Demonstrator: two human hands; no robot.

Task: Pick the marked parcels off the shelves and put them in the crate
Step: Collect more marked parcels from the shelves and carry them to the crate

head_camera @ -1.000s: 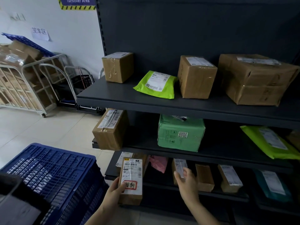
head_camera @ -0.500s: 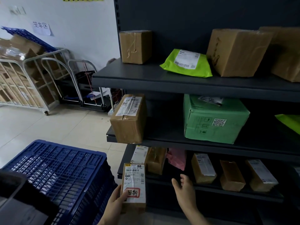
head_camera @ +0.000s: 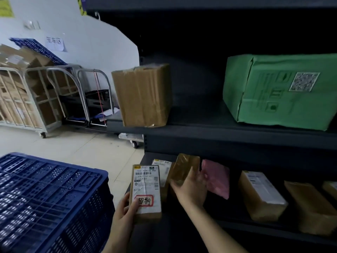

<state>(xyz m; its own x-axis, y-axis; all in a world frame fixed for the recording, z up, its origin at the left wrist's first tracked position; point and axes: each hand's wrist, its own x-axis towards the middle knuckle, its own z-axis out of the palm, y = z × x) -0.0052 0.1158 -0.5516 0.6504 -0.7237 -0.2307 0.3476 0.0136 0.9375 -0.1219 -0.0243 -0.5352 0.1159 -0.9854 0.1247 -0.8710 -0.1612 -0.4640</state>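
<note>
My left hand (head_camera: 125, 214) holds a small brown parcel (head_camera: 145, 190) upright in front of the lowest shelf; its white label carries a red-framed mark. My right hand (head_camera: 191, 189) is closed around a taped brown box (head_camera: 184, 167) standing at the left end of that shelf. Behind it leans another labelled parcel (head_camera: 162, 165). The blue slatted crate (head_camera: 45, 194) stands at lower left, just left of the marked parcel.
A pink mailer (head_camera: 217, 178) and several brown boxes (head_camera: 260, 194) lie further right on the low shelf. The shelf above carries a tall brown box (head_camera: 144, 95) and a green box (head_camera: 280, 90). Cage trolleys (head_camera: 27, 95) with cartons stand by the far wall.
The view has dropped and closed in on the lower shelves. My right hand has reached in and closed on the taped brown box. My left hand keeps the marked parcel.
</note>
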